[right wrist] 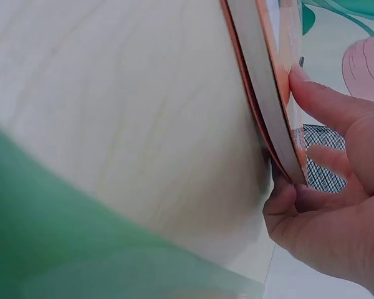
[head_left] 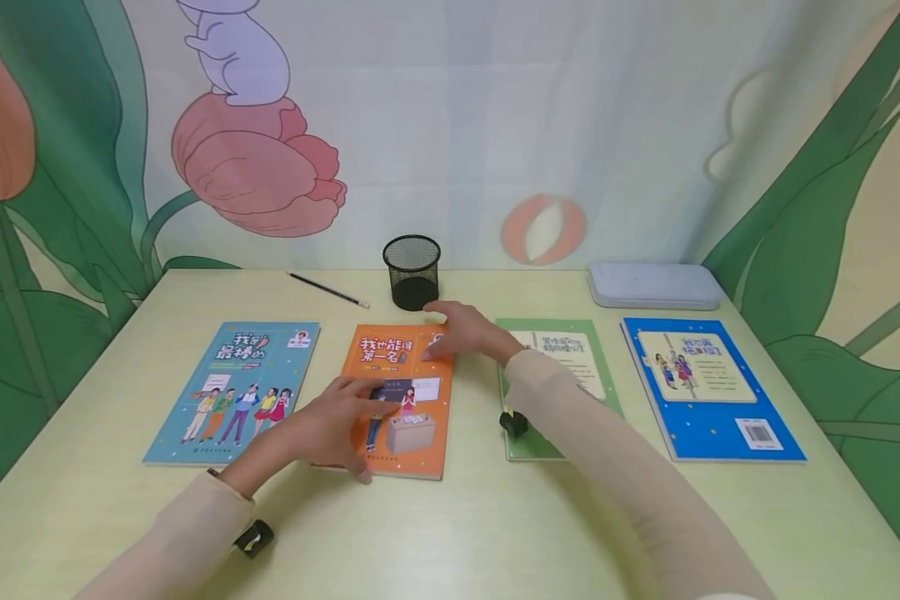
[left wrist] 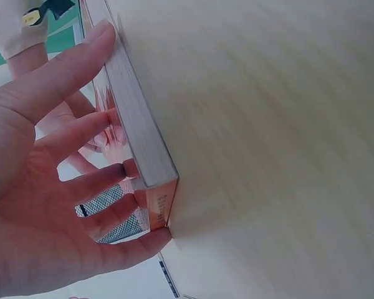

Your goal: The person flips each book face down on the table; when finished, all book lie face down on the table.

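Observation:
An orange book (head_left: 420, 446) lies on the table, its cover showing cartoon children and a box. My left hand (head_left: 330, 421) reaches over its left side, fingers spread across the cover and thumb at the near edge. In the left wrist view, the little finger touches the spine corner of the orange book (left wrist: 137, 118). My right hand (head_left: 468, 329) holds the book's far right corner. The right wrist view has its thumb on the cover and curled fingers around the lower corner of the orange book (right wrist: 268, 93).
A teal book (head_left: 232, 367) lies to the left; a green book (head_left: 521, 446), partly under my right forearm, and a blue book (head_left: 708, 425) lie to the right. Behind them are a pencil (head_left: 326, 289), a black mesh pen holder (head_left: 412, 271) and a pale pencil case (head_left: 656, 287).

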`<state>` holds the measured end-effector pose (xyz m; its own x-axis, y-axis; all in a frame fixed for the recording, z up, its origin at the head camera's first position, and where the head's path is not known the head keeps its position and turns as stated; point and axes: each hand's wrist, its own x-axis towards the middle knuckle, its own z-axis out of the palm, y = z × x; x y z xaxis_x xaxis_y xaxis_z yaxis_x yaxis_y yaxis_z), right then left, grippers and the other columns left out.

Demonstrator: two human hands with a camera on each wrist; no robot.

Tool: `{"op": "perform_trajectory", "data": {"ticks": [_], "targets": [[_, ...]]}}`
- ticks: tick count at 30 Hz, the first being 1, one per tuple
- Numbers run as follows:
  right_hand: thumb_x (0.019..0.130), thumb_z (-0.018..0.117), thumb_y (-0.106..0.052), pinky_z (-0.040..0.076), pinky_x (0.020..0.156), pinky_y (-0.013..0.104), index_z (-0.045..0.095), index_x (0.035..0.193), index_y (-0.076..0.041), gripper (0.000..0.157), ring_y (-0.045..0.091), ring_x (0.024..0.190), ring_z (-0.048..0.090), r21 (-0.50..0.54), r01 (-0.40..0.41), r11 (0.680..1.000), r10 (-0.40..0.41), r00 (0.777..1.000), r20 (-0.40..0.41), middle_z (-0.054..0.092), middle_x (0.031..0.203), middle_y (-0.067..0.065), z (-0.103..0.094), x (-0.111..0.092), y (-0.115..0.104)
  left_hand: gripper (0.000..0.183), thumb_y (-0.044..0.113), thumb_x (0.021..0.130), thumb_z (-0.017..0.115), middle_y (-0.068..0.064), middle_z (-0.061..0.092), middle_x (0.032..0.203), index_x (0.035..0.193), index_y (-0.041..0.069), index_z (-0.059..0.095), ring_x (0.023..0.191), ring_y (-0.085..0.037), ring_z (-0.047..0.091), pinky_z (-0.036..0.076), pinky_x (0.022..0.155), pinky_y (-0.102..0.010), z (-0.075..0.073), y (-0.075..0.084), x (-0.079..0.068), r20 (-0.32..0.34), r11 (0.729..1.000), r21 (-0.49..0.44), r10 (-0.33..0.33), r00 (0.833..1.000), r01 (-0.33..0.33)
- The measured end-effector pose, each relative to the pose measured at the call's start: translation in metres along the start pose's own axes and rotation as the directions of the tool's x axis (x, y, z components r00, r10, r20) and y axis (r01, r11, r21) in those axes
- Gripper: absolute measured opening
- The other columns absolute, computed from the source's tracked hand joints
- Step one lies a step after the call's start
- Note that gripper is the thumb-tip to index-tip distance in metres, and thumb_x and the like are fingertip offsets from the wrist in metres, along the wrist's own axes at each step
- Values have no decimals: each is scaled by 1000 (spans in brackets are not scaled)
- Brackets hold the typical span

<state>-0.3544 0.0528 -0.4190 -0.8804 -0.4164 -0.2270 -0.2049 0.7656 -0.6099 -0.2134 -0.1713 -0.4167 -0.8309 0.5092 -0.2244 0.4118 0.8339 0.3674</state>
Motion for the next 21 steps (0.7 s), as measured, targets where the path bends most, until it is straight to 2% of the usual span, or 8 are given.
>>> {"op": "perform_trajectory", "data": {"ticks": [4,7,9,13,17,21], "targets": [[84,82,-27,44,110,45,44,151,-19,77,30,130,50,63,3,998,-4,1000,21,46,152,11,-3,-1,6,89,35,67,93,-14,32,160,145,21,54,142,-40,28,49,103,-56,0,2,0,6,1000,8,-1,1000,1],[85,81,-24,49,99,37,46,150,-21,74,25,113,56,178,-9,984,3,999,34,53,141,13,-4,2,15,89,35,67,93,-13,31,161,146,22,54,142,-39,27,49,104,-55,0,1,1,7,1000,10,-8,1000,8],[87,79,-19,51,88,33,46,150,-21,71,23,98,60,301,-37,953,21,998,55,59,130,16,-5,3,22,89,35,67,93,-13,32,161,146,21,54,142,-40,28,49,103,-55,0,1,1,6,1000,11,-3,1000,3],[91,73,-10,54,74,27,41,152,-19,69,17,77,65,496,-95,863,31,990,135,66,123,18,-4,1,29,88,36,67,93,-13,32,160,145,22,54,142,-40,28,49,103,-56,-1,0,0,8,1000,5,0,1000,0],[92,70,-5,57,65,26,35,155,-21,74,16,74,66,579,-125,806,9,980,199,66,125,20,0,-3,28,88,35,67,93,-12,32,161,145,22,54,142,-40,28,49,102,-57,-1,0,-1,8,1000,0,-3,1000,3],[92,69,-2,55,61,25,32,156,-22,77,17,71,64,611,-138,779,15,979,202,65,126,22,2,-6,26,88,35,68,93,-12,31,161,146,22,54,142,-40,27,49,103,-56,-1,1,-2,10,1000,-1,-1,1000,1]]}}
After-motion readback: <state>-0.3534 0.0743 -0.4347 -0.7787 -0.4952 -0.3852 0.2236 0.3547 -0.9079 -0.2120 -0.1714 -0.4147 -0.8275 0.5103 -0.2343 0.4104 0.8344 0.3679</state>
